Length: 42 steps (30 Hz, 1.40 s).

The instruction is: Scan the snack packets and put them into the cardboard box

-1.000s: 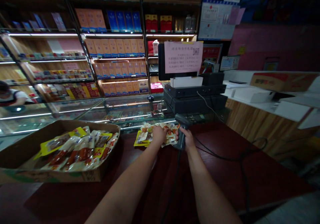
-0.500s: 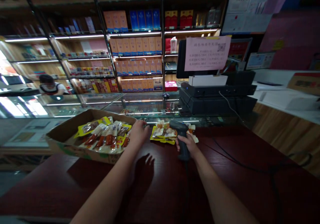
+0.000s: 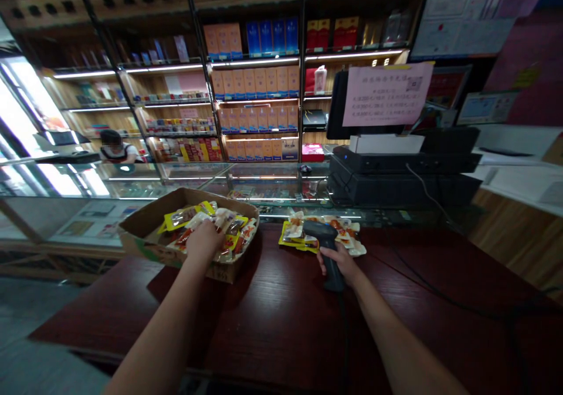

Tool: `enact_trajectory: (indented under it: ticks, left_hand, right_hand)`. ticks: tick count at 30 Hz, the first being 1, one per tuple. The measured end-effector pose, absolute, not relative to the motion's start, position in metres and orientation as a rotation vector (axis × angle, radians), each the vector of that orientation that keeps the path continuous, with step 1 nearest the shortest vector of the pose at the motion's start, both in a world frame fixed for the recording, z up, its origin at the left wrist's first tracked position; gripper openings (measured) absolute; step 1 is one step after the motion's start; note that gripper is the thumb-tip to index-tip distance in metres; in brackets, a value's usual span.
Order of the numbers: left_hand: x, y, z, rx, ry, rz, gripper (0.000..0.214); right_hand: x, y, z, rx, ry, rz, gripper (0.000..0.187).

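My left hand (image 3: 204, 241) reaches into a shallow cardboard box (image 3: 145, 243) and rests on the shiny snack packets (image 3: 226, 230) inside it. Whether it grips one is hidden. My right hand (image 3: 338, 260) is closed around the handle of a black corded barcode scanner (image 3: 328, 248). The scanner's head sits just in front of a loose pile of yellow-edged snack packets (image 3: 319, 235) lying on the counter. The box and the pile stand apart, with dark counter between them.
Both sit on a dark red wooden counter (image 3: 281, 318), with a glass display case (image 3: 246, 186) behind. A scanner cable (image 3: 345, 336) runs down the counter. Stacked black equipment (image 3: 396, 175) stands at the right, below a pink notice. A person (image 3: 115, 147) stands far left.
My left hand has moved left, from the box's edge to over the packets inside it. The right hand still holds the scanner. The whole scene has shifted slightly with my head.
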<state>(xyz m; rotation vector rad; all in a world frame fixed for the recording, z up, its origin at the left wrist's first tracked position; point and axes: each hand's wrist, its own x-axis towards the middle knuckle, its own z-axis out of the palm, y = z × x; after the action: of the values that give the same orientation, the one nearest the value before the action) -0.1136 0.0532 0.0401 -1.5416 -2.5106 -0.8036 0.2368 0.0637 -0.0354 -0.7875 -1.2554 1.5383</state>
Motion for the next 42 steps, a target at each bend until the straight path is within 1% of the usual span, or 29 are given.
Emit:
enact_trajectory:
  ticks: [3,6,9,10,12,14,17,27,34,38,42]
  left_hand:
    - [-0.09,0.049,0.053,-1.518,-2.361,-1.114,0.04]
    - [-0.055,0.051,0.051,-1.744,-2.157,-1.751,0.05]
    - [-0.018,0.057,0.022,-2.083,-1.96,-2.537,0.057]
    - [-0.008,0.06,0.008,-2.163,-1.948,-2.699,0.058]
    - [0.004,0.064,-0.02,-2.174,-2.029,-2.848,0.057]
    - [0.007,0.067,-0.041,-2.099,-2.147,-2.818,0.058]
    - [0.002,0.069,-0.054,-2.076,-2.241,-2.64,0.056]
    - [0.002,0.065,-0.05,-2.188,-2.165,-2.48,0.045]
    - [0.001,0.065,-0.051,-2.256,-2.165,-2.303,0.044]
    - [0.003,0.064,-0.05,-2.276,-2.194,-2.311,0.043]
    - [0.002,0.067,-0.056,-2.234,-2.133,-2.488,0.046]
  right_hand:
    - [0.236,0.063,-0.034,-0.785,-1.263,1.556,0.035]
    - [0.235,0.061,-0.034,-0.776,-1.27,1.562,0.036]
    - [0.234,0.06,-0.033,-0.778,-1.272,1.548,0.035]
    - [0.234,0.059,-0.033,-0.777,-1.273,1.545,0.035]
    - [0.234,0.059,-0.033,-0.765,-1.278,1.546,0.034]
    - [0.233,0.058,-0.033,-0.753,-1.285,1.551,0.032]
    - [0.232,0.058,-0.032,-0.747,-1.316,1.55,0.031]
    - [0.227,0.055,-0.032,-0.795,-1.401,1.547,0.03]
    - [0.227,0.058,-0.037,-0.801,-1.39,1.552,0.03]
    - [0.227,0.06,-0.039,-0.781,-1.374,1.564,0.029]
    - [0.228,0.059,-0.036,-0.773,-1.342,1.551,0.031]
